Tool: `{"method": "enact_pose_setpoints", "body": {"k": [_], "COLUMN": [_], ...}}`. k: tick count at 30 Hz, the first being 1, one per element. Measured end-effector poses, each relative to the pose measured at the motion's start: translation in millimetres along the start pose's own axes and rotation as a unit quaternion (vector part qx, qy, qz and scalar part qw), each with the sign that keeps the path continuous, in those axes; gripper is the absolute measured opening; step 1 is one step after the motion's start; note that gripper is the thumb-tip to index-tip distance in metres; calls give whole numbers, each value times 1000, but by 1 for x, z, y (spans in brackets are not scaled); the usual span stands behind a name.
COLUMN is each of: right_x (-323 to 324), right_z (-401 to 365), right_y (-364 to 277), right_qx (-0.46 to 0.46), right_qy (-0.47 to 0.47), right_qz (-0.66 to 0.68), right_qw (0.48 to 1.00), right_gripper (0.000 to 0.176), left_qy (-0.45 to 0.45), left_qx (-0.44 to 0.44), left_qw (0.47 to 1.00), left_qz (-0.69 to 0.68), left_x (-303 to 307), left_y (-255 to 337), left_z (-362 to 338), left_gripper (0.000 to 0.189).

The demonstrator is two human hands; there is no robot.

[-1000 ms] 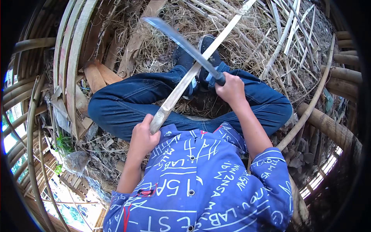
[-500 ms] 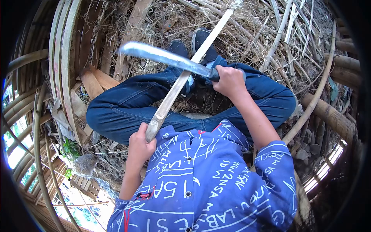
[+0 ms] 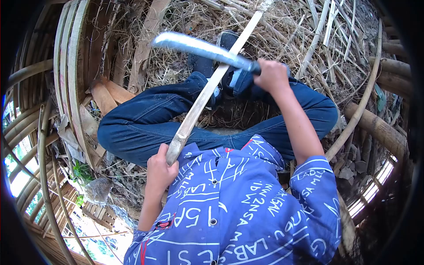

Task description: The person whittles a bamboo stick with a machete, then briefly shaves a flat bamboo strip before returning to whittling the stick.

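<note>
Slantwise over our crossed, denim-clad legs (image 3: 145, 119) runs the bamboo strip (image 3: 207, 95), pale, flat and long; our left hand (image 3: 160, 170), elbow bent, is clamped on its near end; our right hand (image 3: 271, 75), arm stretched forward, grips the handle of a curved steel blade (image 3: 194, 46) crossing the strip; dry straw (image 3: 282, 31) lies beyond.

The shirt (image 3: 229, 207) is bright blue, covered in white hand-drawn letters, numbers and lines, with small red marks. The jeans (image 3: 145, 119) are dark blue and the shoes (image 3: 201, 64) black, while the knife (image 3: 207, 49) is dull silver-grey and the strip (image 3: 207, 95) pale tan. Straw (image 3: 282, 31) is faded yellow-beige, the poles (image 3: 375, 128) brown, and a few leaves (image 3: 81, 170) green.
</note>
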State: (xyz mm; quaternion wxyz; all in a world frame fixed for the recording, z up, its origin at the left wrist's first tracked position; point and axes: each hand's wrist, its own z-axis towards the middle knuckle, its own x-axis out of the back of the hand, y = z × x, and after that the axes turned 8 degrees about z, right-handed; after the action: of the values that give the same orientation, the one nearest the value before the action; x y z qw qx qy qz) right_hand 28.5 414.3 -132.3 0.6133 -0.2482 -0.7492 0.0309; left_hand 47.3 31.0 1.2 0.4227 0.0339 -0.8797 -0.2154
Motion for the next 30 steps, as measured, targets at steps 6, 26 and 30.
{"method": "enact_pose_setpoints", "body": {"k": [6,26,30], "right_x": [0,17,12], "right_z": [23,31,61], "right_y": [33,51,78], "right_qx": [-90,-92,-170], "right_qy": [46,12,33], "right_qz": [25,30,-7], "right_qw": [995,995,985], "right_gripper": [27,28,31], "left_qy": [17,1,-10], "left_qx": [-1,10,20], "left_qw": [1000,999,1000], "left_qz": [-8,-34,-2], "left_x": [0,3,4], "left_y": [1,-1,4], "left_z": [1,-5,-5], "left_gripper": [19,20,20]}}
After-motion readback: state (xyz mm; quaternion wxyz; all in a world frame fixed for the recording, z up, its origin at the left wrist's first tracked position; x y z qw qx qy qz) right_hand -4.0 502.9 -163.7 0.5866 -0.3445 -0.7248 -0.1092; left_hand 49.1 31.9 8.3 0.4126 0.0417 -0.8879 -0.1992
